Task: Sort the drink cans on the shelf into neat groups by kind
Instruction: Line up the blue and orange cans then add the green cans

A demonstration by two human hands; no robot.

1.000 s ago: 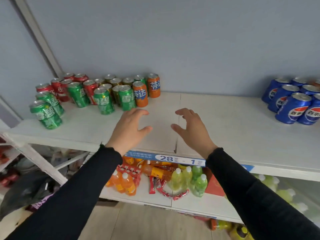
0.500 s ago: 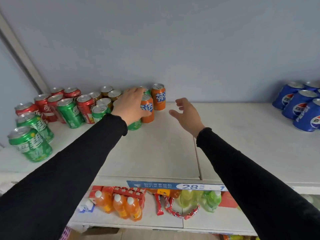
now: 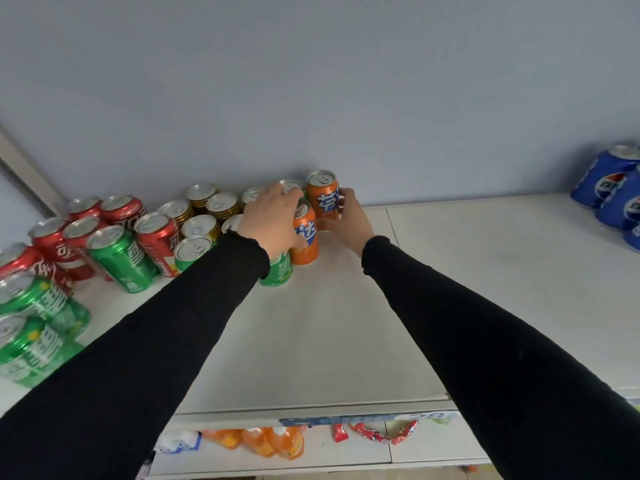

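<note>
Both arms, in black sleeves, are reaching forward and up across the white shelf [image 3: 346, 323] toward the cans standing against the blue-grey wall. The left hand [image 3: 273, 221] is lying palm-down over the near orange can [image 3: 306, 239], wrist slightly bent, fingers curling over its top and left side so that it is gripping the can from above; the can is standing upright on the shelf, touching a green can [image 3: 278, 270] half hidden under the left wrist. The right hand [image 3: 346, 218] is coming in from the right with the palm facing left, fingers wrapping round the right side of the far orange can [image 3: 323, 197], which is standing upright just behind the near one and close to the wall; the thumb is hidden behind the can, but the hand is closing on it. To the left, a mixed cluster is sitting: gold-rimmed cans [image 3: 211, 209] at the back, red cans [image 3: 104, 220] and green cans [image 3: 121, 259] jumbled together, with more green ones [image 3: 31, 327] near the shelf's left edge. Well apart, at the far right, blue cans [image 3: 613, 188] are grouped together. Below the shelf's front lip, orange bottles [image 3: 263, 441] and red wrappers [image 3: 377, 433] are showing on a lower level.
</note>
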